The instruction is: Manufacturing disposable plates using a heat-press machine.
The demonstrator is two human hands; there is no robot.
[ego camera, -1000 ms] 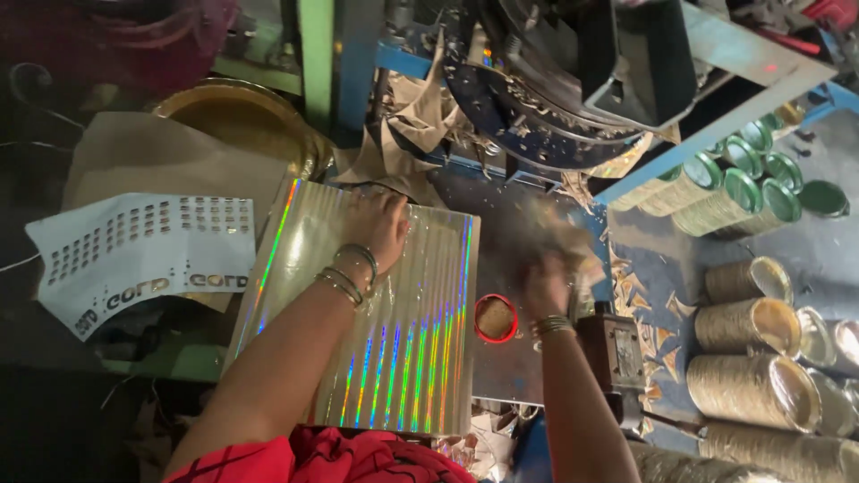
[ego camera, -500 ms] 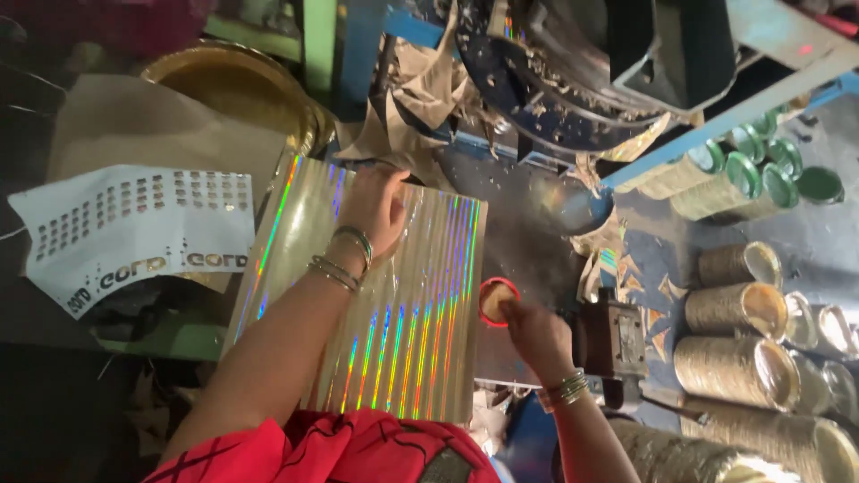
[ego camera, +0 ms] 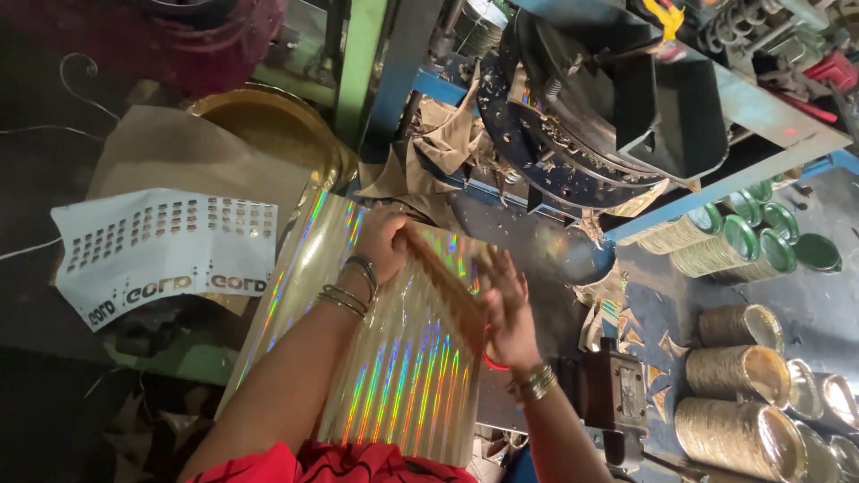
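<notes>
The holographic foil sheet (ego camera: 394, 358) lies flat on the workbench just below the dark round press machine (ego camera: 582, 116), its rainbow stripes running away from the person. Half a second ago the sheet lay with its far edge flat; now a strip along that far edge is lifted and tilted, and both hands have closed in on it. The right hand (ego camera: 510, 309), which a moment ago was beside a small red ring at the sheet's right edge, has moved up over the sheet; the red ring (ego camera: 492, 362) now peeks out only partly under its wrist.

The left hand (ego camera: 385, 246) sits at the far edge of the sheet, bangled wrist bent, fingers curled around the raised strip and clamped on it. The right hand stands edge-on with fingers spread and apart, palm pressed against the lifted strip; it is blurred, so whether it truly grips cannot be told.

Left of the sheet lies a punched white foil offcut (ego camera: 165, 250) on brown paper, with a brass bowl (ego camera: 268, 130) beyond it. Right of the sheet, stacks of gold foil-lined paper plates (ego camera: 738, 429) lie on their sides, and green-rimmed stacks (ego camera: 725, 246) lie nearer the machine. Foil scraps (ego camera: 617, 309) litter the bench between sheet and stacks.
</notes>
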